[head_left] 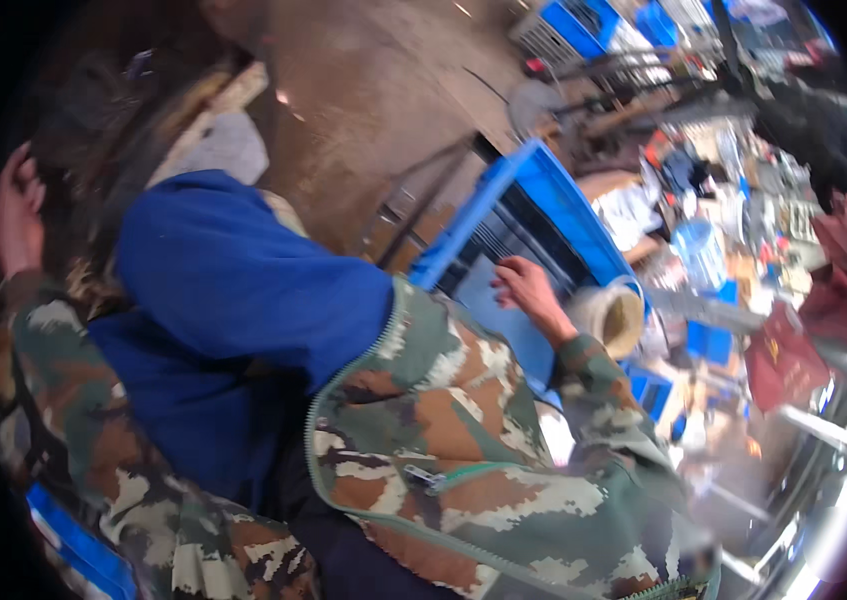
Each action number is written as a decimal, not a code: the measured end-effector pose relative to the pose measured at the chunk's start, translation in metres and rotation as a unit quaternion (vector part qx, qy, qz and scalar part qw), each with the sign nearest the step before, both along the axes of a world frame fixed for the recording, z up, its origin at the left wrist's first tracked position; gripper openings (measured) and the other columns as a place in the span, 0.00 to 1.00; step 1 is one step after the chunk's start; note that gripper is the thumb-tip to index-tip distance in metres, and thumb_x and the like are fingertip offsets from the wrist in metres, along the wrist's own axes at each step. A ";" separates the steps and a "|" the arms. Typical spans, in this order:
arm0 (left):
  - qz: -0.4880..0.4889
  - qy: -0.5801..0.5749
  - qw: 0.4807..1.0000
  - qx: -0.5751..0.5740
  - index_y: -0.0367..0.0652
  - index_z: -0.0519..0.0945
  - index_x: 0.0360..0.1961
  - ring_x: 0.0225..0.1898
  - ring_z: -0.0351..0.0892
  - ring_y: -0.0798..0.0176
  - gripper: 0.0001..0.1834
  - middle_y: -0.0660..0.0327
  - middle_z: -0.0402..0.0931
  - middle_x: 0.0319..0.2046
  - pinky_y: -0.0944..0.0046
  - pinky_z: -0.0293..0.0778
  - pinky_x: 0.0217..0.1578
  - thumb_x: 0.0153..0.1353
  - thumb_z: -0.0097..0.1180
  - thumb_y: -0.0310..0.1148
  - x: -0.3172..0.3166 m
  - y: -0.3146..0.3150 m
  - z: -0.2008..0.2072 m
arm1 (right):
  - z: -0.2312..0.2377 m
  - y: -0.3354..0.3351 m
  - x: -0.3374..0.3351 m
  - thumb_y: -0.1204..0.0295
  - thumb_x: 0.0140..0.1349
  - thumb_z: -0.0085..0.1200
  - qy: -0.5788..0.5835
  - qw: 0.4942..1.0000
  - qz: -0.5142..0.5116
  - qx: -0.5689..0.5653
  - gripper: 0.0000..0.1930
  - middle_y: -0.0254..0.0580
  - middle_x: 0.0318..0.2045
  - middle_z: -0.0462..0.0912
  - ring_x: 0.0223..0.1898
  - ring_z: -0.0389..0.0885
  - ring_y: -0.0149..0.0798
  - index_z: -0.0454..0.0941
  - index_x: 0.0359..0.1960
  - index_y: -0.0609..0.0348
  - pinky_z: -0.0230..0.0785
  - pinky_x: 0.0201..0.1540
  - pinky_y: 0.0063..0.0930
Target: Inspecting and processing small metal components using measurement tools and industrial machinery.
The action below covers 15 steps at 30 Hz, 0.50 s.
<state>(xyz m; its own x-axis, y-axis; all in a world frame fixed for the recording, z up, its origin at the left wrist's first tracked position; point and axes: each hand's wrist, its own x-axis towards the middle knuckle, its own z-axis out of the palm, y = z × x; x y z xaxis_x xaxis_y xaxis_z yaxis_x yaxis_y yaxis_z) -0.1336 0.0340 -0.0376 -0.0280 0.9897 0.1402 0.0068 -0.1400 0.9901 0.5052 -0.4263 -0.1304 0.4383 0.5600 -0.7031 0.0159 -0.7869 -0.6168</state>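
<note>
The right hand (531,294), fingers bent, appeared over a blue rectangular plastic crate (570,212) beside a cream cylindrical container (598,318); the left hand (19,215) was well apart, fingers curled. Whether either grip was clamped, I couldn't tell.

Right-hand fingers (512,270) near 1 blue crate (571,208)

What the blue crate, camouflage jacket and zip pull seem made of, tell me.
Blue crate: likely plastic, smooth, from its even colour and thick rim.
Camouflage jacket: cloth, apparently matte, judging by soft folds.
Zip pull: probably metal, shiny, given its silvery look.
</note>
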 end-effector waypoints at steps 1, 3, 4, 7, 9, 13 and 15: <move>-0.019 0.023 0.999 0.037 0.36 0.77 0.55 0.24 0.58 0.78 0.16 0.70 0.69 0.31 0.77 0.55 0.23 0.69 0.51 0.28 0.022 -0.017 -0.003 | 0.010 0.004 0.006 0.70 0.67 0.51 -0.030 0.999 0.005 0.044 0.15 0.45 0.29 0.82 0.20 0.78 0.30 0.76 0.50 0.68 0.72 0.21 0.23; 0.065 -0.111 0.989 -0.076 0.40 0.81 0.51 0.23 0.60 0.79 0.13 0.70 0.69 0.30 0.76 0.53 0.20 0.69 0.50 0.30 0.073 -0.039 0.020 | 0.041 0.024 0.007 0.69 0.69 0.51 -0.076 0.994 -0.024 0.074 0.12 0.39 0.26 0.80 0.19 0.74 0.26 0.78 0.47 0.66 0.66 0.18 0.21; 0.075 -0.131 0.987 -0.061 0.41 0.82 0.44 0.20 0.59 0.79 0.10 0.71 0.69 0.26 0.75 0.52 0.19 0.67 0.53 0.32 0.083 -0.051 0.027 | 0.055 0.045 -0.004 0.68 0.70 0.51 -0.099 0.988 -0.027 0.116 0.11 0.35 0.23 0.77 0.18 0.71 0.24 0.79 0.45 0.64 0.63 0.18 0.19; 0.130 -0.167 0.975 -0.062 0.41 0.82 0.37 0.15 0.58 0.78 0.07 0.70 0.70 0.21 0.75 0.50 0.14 0.62 0.58 0.33 0.104 -0.059 0.041 | 0.091 0.108 -0.027 0.67 0.70 0.53 -0.164 0.965 0.042 0.199 0.10 0.31 0.22 0.76 0.19 0.70 0.22 0.79 0.42 0.61 0.60 0.19 0.18; 0.142 -0.153 0.976 -0.061 0.41 0.82 0.38 0.15 0.58 0.80 0.08 0.70 0.71 0.22 0.75 0.50 0.14 0.65 0.55 0.34 0.089 -0.063 0.048 | 0.127 0.160 -0.075 0.67 0.70 0.53 -0.158 0.952 0.084 0.247 0.10 0.31 0.22 0.76 0.20 0.70 0.22 0.79 0.42 0.61 0.61 0.20 0.17; 0.184 -0.149 0.969 -0.069 0.43 0.82 0.38 0.16 0.59 0.79 0.08 0.69 0.72 0.22 0.76 0.52 0.15 0.64 0.55 0.34 0.083 -0.070 0.050 | 0.172 0.267 -0.176 0.69 0.70 0.52 -0.147 0.876 0.266 0.374 0.10 0.33 0.27 0.78 0.26 0.75 0.24 0.79 0.45 0.63 0.69 0.30 0.21; 0.194 -0.172 0.964 -0.063 0.42 0.80 0.37 0.12 0.55 0.80 0.06 0.69 0.72 0.20 0.74 0.47 0.13 0.64 0.56 0.32 0.087 -0.071 0.053 | 0.181 0.322 -0.225 0.71 0.69 0.52 -0.143 0.832 0.333 0.421 0.10 0.36 0.28 0.81 0.28 0.77 0.25 0.79 0.46 0.63 0.71 0.31 0.23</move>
